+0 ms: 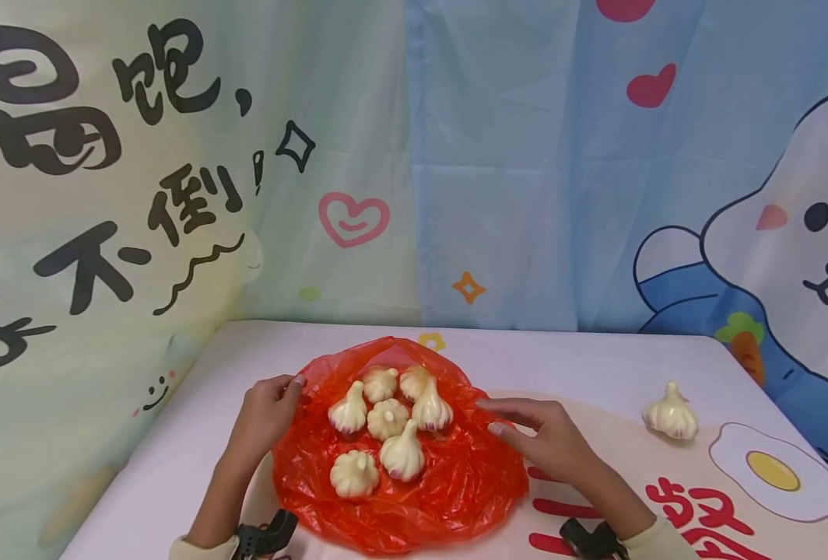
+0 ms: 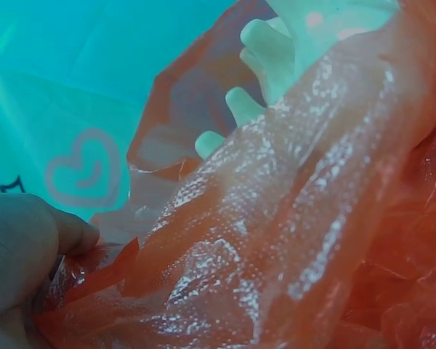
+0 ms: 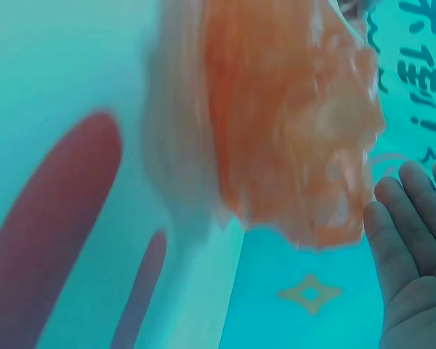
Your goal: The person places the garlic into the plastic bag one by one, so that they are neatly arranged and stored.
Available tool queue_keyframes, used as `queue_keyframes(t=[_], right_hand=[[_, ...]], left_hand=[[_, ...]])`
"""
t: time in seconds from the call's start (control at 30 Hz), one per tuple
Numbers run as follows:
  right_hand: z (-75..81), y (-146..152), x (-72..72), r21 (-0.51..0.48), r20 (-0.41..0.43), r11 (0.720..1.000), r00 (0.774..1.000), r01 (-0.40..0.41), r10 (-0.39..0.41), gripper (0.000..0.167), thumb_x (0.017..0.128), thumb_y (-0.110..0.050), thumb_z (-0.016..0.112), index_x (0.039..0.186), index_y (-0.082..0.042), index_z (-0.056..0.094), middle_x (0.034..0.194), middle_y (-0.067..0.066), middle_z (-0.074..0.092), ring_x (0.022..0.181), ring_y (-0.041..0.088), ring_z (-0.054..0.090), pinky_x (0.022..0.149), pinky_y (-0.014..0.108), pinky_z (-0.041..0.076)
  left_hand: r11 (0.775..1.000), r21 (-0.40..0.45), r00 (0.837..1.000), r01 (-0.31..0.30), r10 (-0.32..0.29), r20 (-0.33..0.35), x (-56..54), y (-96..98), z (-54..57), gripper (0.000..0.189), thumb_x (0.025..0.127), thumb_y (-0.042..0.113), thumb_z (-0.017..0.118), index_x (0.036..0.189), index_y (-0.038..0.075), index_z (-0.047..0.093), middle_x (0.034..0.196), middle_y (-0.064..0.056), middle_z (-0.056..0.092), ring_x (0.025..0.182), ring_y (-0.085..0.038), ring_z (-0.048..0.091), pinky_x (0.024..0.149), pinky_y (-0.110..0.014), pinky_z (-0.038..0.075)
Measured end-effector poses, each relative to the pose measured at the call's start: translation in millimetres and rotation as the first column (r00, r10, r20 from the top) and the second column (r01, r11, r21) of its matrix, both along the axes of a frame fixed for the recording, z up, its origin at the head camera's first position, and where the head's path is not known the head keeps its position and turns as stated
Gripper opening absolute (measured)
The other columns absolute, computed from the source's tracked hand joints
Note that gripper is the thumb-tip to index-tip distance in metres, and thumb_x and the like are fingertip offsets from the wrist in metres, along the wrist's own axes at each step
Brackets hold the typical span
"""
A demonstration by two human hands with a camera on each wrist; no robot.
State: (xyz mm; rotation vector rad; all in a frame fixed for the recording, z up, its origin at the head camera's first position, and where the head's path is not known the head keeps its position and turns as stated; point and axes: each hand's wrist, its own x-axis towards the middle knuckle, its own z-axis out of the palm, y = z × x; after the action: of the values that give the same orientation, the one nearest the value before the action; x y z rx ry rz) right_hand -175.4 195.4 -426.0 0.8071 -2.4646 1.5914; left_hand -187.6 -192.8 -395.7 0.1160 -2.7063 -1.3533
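Note:
A red plastic bag (image 1: 456,490) lies spread on the table, its mouth wide and facing up. Several pale garlic bulbs (image 1: 403,453) rest inside it, some with purplish bases. My left hand (image 1: 263,416) pinches the bag's left rim between thumb and fingers; the left wrist view shows the thumb over the bunched film (image 2: 102,262). At the bag's right side is my right hand (image 1: 557,439), fingers extended and fingertips right at the rim. In the right wrist view its fingers (image 3: 392,240) look straight, with the palm bare.
A single garlic bulb (image 1: 670,414) sits on the table to the right, beyond the right hand. The white tablecloth (image 1: 582,362) carries a printed fried egg (image 1: 781,473) and red lettering. Behind the table hangs a printed curtain (image 1: 498,171).

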Motion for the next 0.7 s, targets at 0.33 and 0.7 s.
queue_keyframes(t=[0.33, 0.7], right_hand=[[-3.8, 33, 2.7, 0.078, -0.065, 0.979, 0.981, 0.187, -0.182, 0.032, 0.090, -0.021, 0.071, 0.122, -0.017, 0.068, 0.120, -0.002, 0.067, 0.111, 0.019, 0.063, 0.082, 0.037, 0.053], [2.1, 85, -0.2, 0.212, -0.080, 0.879, 0.904, 0.427, -0.419, 0.044, 0.094, -0.032, 0.065, 0.132, -0.011, 0.061, 0.127, 0.012, 0.062, 0.112, 0.034, 0.061, 0.077, 0.030, 0.053]], left_hand=[[1.000, -0.028, 1.000, -0.003, 0.003, -0.001, -2.2, 0.0, -3.0, 0.033, 0.103, 0.025, 0.048, 0.110, 0.001, 0.069, 0.088, -0.009, 0.068, 0.071, -0.021, 0.060, 0.067, -0.030, 0.055], [1.000, -0.002, 1.000, 0.001, -0.001, 0.002, -0.7, 0.1, -1.6, 0.033, 0.103, 0.027, 0.048, 0.111, 0.002, 0.068, 0.093, -0.009, 0.068, 0.072, -0.020, 0.061, 0.069, -0.031, 0.056]])
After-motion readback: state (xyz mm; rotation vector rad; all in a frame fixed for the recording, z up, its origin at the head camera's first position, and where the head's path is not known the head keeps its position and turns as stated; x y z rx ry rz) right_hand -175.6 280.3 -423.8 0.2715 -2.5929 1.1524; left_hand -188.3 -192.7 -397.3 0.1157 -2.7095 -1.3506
